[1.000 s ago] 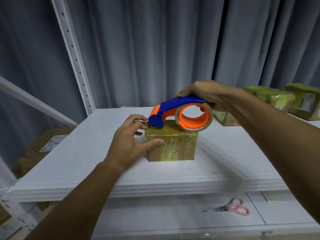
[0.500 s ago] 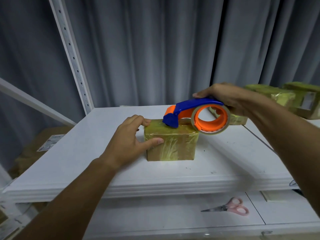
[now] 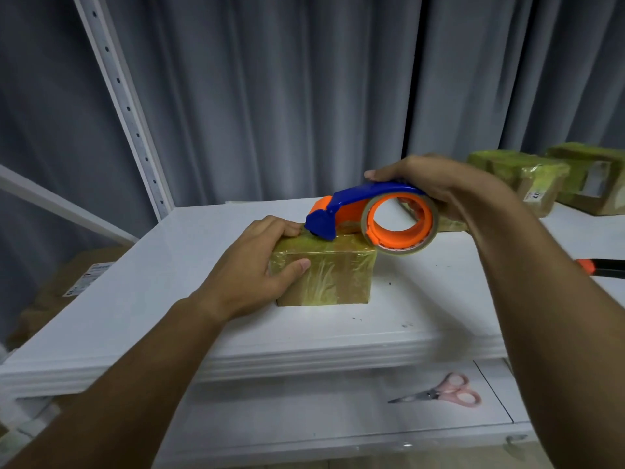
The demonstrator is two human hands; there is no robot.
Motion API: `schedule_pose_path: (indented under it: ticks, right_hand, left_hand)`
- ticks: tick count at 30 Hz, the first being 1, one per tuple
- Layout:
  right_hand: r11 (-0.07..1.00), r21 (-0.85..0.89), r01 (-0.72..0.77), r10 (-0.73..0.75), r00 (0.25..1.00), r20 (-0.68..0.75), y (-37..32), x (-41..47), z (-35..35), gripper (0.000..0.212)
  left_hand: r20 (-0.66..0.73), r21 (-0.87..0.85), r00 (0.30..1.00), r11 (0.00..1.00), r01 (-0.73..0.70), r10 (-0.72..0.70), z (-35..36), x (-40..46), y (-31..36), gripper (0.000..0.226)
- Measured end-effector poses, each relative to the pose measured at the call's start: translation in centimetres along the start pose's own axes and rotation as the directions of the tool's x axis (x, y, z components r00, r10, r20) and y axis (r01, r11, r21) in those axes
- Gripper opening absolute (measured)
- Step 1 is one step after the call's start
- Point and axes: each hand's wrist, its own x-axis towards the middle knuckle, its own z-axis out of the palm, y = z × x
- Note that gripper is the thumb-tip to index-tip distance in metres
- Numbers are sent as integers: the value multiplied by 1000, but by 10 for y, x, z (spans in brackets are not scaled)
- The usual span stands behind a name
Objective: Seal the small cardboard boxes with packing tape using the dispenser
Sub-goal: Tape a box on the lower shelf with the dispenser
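Box [image 3: 324,269], mid-frame, looks light, stiff, tape-slick; left hand [image 3: 257,265] clasps its left end, right hand [image 3: 436,187] grips dispenser [image 3: 368,214].

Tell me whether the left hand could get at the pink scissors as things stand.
Probably not right away: the left hand is clamped on the small box, steadying it under the dispenser. The scissors lie uncovered on the lower shelf; letting go would free it.

Grey curtain [image 3: 304,96] behind white shelving [image 3: 135,292]

Dispenser [image 3: 368,214] apparently touching box [image 3: 326,269].
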Motion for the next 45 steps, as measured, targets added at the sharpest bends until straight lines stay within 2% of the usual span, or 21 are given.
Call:
schedule_pose_path:
  ticks: [5, 8, 13, 16, 24, 28, 32, 38, 42, 45]
  right_hand:
    - [997, 70, 36, -33, 999, -34, 5, -13, 4, 46]
    - [993, 103, 51, -45, 997, -64, 5, -24, 6, 47]
    - [992, 66, 110, -101, 987, -128, 12, -38, 4, 46]
    - [989, 69, 129, -119, 983, -140, 15, -41, 3, 42]
    - [993, 0, 116, -116, 989, -91, 17, -44, -4, 46]
    - [994, -35, 107, -110, 989, -94, 18, -48, -13, 50]
    - [996, 21, 91, -90, 995, -38, 22, -57, -23, 45]
    - [997, 34, 76, -77, 997, 31, 21, -66, -30, 41]
    - [995, 81, 57, -62, 997, 52, 24, -68, -30, 31]
    - [992, 120, 40, -47, 997, 58, 28, -68, -28, 36]
  left_hand:
    - [-13, 65, 1000, 998, 16, -15, 2, 5, 9, 58]
    - [-9, 40, 1000, 999, -7, 7, -3, 6, 10, 54]
    - [11, 10, 994, 994, -105, 105, -11, 6, 12, 50]
    - [30, -53, 993, 993, -110, 112, -10, 6, 13, 46]
    - [51, -170, 994, 982, -83, 93, -4, 0, 11, 32]
    - [73, -154, 994, 986, -64, 76, -4, -2, 9, 36]
    - [82, -164, 996, 986, -23, 37, -4, -3, 10, 46]
    - [65, -172, 996, 984, -51, 63, -3, -5, 12, 45]
    - [82, -143, 995, 989, -46, 58, -4, -5, 15, 47]
    - [124, -2, 991, 999, -53, 52, -10, -3, 19, 48]
